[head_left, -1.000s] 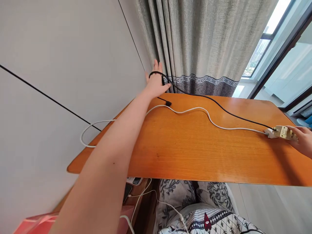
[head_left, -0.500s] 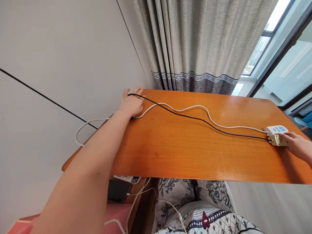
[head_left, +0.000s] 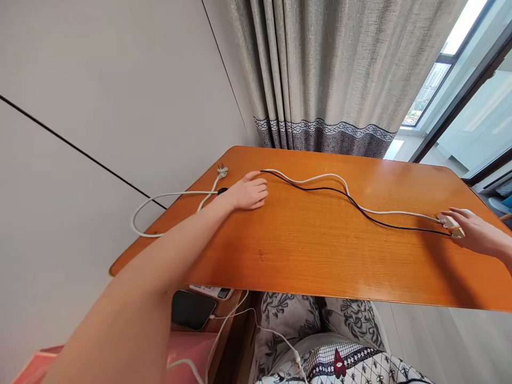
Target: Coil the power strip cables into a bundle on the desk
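My left hand [head_left: 248,192] lies on the orange wooden table [head_left: 320,256], fingers curled over a black cable [head_left: 360,209] and a white cable [head_left: 336,178] together. Both cables run right across the table to small adapters [head_left: 450,222] under my right hand [head_left: 472,233], which covers them near the right edge. The white cable's plug [head_left: 222,171] lies behind my left hand, and its slack loops off the table's left edge [head_left: 138,221].
A grey curtain [head_left: 320,69] hangs behind the table, a window [head_left: 452,58] at the right, a plain wall at the left. Below the table's front edge are a phone [head_left: 192,310], more white cable and patterned bedding [head_left: 320,330]. Something pink [head_left: 192,352] sits bottom left.
My left hand drew the black cable from the far corner by the curtain back toward the table's middle left. My right hand slid the adapters slightly and now covers them.
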Demonstrator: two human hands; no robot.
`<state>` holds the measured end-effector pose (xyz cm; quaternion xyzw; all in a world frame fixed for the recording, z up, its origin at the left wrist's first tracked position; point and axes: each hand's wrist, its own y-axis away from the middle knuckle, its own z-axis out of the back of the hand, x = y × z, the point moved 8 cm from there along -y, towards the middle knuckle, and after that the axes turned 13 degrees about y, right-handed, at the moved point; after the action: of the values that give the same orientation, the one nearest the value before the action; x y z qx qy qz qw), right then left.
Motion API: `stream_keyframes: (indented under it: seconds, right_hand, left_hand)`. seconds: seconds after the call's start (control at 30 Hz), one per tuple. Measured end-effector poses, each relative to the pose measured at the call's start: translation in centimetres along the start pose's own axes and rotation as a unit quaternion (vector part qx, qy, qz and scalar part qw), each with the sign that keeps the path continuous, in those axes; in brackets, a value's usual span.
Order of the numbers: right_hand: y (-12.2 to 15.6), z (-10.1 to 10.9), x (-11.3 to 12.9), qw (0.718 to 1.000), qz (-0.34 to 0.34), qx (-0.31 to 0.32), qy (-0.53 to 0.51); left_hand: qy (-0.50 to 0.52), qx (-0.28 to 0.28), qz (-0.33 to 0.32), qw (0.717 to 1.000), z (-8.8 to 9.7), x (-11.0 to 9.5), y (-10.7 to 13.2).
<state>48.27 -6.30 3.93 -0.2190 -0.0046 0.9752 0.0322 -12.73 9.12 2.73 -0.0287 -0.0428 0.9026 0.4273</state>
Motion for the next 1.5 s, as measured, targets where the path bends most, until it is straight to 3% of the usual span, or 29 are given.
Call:
stream_keyframes:
  seconds: [0.07, 0.17, 0.27, 0.33, 0.4, 0.47, 0.6, 0.77, 0.87, 0.93, 1.0, 1.13, 1.23, 1.3, 1.37, 1.5]
  right_hand:
    - [-1.0, 2.8, 5.2, 0.990, 0.112, 0.014, -0.082]
    - [-3.1, 6.7, 11.9, 0.977, 0.163, -0.014, -0.138]
    - [-5.6, 9.5, 18.4, 0.961, 0.209, -0.057, -0.171]
    - [-7.4, 10.9, 21.9, 0.954, 0.224, -0.074, -0.185]
    - [-9.0, 12.0, 24.8, 0.949, 0.235, -0.085, -0.194]
    - [-10.3, 13.1, 26.9, 0.944, 0.236, -0.095, -0.210]
    - [-11.7, 15.0, 29.8, 0.938, 0.237, -0.106, -0.230]
    - [-12.3, 17.2, 30.8, 0.926, 0.262, -0.104, -0.251]
    - [-12.6, 18.4, 30.0, 0.894, 0.276, -0.029, -0.353]
    - [-12.6, 19.6, 28.9, 0.852, 0.266, 0.018, -0.450]
    - [-12.4, 21.5, 27.5, 0.803, 0.264, 0.026, -0.534]
    - [-12.3, 26.3, 24.3, 0.696, 0.256, -0.030, -0.670]
    - [-12.7, 29.7, 21.8, 0.634, 0.212, -0.077, -0.740]
    - [-13.1, 31.9, 20.6, 0.596, 0.183, -0.104, -0.775]
    - [-13.4, 34.0, 20.1, 0.576, 0.169, -0.134, -0.789]
    - [-14.1, 37.3, 20.9, 0.585, 0.170, -0.181, -0.772]
  left_hand:
    - [0.030, -0.011, -0.033, 0.999, 0.0, -3.0, -2.0]
    - [0.044, -0.057, -0.029, 0.997, 0.3, -6.3, -5.4]
    - [0.043, -0.087, 0.044, 0.994, 0.2, -7.2, -8.8]
    - [0.050, -0.052, 0.110, 0.991, -0.7, -6.7, -10.6]
    - [0.061, -0.010, 0.151, 0.987, -1.6, -6.2, -11.9]
    - [0.070, 0.011, 0.151, 0.986, -1.9, -6.3, -12.5]
    - [0.078, 0.003, 0.126, 0.989, -1.4, -7.1, -12.0]
    - [0.124, -0.068, 0.090, 0.986, 1.0, -8.1, -10.4]
    - [0.177, -0.140, 0.062, 0.972, 3.4, -8.2, -10.0]
    - [0.215, -0.171, 0.059, 0.960, 4.9, -8.0, -10.0]
    - [0.254, -0.186, 0.066, 0.947, 6.1, -7.5, -10.1]
    - [0.330, -0.223, 0.093, 0.912, 7.7, -5.9, -10.3]
    - [0.382, -0.214, 0.124, 0.890, 7.0, -4.8, -10.5]
    - [0.460, -0.178, 0.129, 0.860, 5.7, -4.8, -10.9]
    - [0.566, -0.144, 0.111, 0.804, 4.6, -5.7, -11.3]
    - [0.722, -0.108, 0.011, 0.684, 5.0, -10.0, -12.0]
